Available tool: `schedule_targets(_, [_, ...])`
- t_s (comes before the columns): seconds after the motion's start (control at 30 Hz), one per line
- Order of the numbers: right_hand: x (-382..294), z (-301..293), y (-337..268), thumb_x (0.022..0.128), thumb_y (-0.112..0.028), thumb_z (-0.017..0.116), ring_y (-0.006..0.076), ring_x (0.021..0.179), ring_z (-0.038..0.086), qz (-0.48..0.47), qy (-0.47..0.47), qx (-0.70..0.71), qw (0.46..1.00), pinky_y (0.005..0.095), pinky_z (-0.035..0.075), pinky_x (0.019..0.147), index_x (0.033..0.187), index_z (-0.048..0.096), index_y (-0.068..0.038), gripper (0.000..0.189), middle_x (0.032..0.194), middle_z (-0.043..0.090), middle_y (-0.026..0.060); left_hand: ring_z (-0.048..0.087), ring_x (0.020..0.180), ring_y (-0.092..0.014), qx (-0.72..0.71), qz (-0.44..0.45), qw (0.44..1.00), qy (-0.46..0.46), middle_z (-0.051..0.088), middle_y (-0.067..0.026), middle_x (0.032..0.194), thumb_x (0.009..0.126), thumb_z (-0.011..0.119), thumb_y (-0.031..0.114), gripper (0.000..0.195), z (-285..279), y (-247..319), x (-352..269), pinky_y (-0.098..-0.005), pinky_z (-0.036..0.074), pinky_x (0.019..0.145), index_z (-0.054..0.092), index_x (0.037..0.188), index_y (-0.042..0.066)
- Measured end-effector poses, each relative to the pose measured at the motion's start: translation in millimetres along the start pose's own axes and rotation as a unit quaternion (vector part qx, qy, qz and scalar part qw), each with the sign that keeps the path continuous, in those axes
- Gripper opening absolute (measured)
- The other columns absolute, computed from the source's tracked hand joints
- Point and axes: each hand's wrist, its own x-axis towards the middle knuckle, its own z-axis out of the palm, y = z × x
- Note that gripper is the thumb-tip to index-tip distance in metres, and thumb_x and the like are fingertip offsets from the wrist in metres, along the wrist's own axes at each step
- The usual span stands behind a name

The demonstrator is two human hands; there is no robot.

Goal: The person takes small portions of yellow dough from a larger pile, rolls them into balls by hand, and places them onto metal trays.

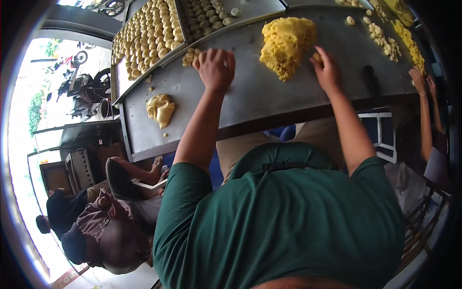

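My left hand (216,70) is over the metal table, fingers curled down beside a small cluster of pale dough pieces (190,57). Its fingertips are at the edge of that cluster, and what lies under the palm is hidden. My right hand (327,70) has a small yellowish lump (317,58) between thumb and fingers. Just left of it rises a large crumbly yellow mound (287,43). A smooth, soft lump of dough (160,110) rests on the table's left part.
A tray of glossy round dough balls (151,32) stands at the far left, beside a darker tray of speckled balls (207,16). Right are small dough pieces (384,41), a yellow strip (409,41) and another person's hands (420,79). People sit left (112,216).
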Motion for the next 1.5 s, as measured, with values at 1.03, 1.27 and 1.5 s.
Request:
schedule_targets(1.03, [-10.7, -11.9, -32.1, 0.093, -0.015, 0.075, 0.0268, 0.107, 0.070, 0.112, -0.059, 0.154, 0.980, 0.0369, 0.055, 0.091, 0.129, 0.067, -0.009, 0.038, 0.122, 0.070, 0.0134, 0.071, 0.096, -0.033, -0.410, -0.413, 0.794, -0.173, 0.069, -0.0130, 0.118, 0.108, 0.053, 0.034, 0.034, -79.5, -10.1, -106.3, -0.0452, 0.056, 0.084, 0.056, 0.124, 0.003])
schedule_targets(1.27, [-40.5, -20.6, -126.7, 0.088, -0.011, 0.081, 0.0271, 0.100, 0.074, -0.181, -0.083, 0.204, 0.959, 0.0365, 0.058, 0.087, 0.112, 0.069, -0.003, 0.028, 0.106, 0.075, 0.0123, 0.049, 0.141, -0.027, -0.784, -0.446, 0.354, -0.247, 0.054, -0.0140, 0.147, 0.111, 0.045, 0.041, 0.053, -97.8, 107.4, -47.7, -0.0463, 0.038, 0.116, 0.038, 0.154, 0.010])
schedule_targets(1.5, [-41.7, -47.4, -163.8, 0.085, -0.017, 0.081, 0.0287, 0.094, 0.069, -0.047, -0.063, 0.302, 0.950, 0.0426, 0.055, 0.088, 0.105, 0.075, -0.011, 0.023, 0.102, 0.073, 0.0044, 0.075, 0.092, -0.034, -0.316, -0.122, 0.845, -0.415, 0.075, -0.0189, 0.093, 0.092, 0.070, 0.026, 0.032, -93.3, 84.5, -19.2, -0.0426, 0.056, 0.079, 0.070, 0.117, 0.007])
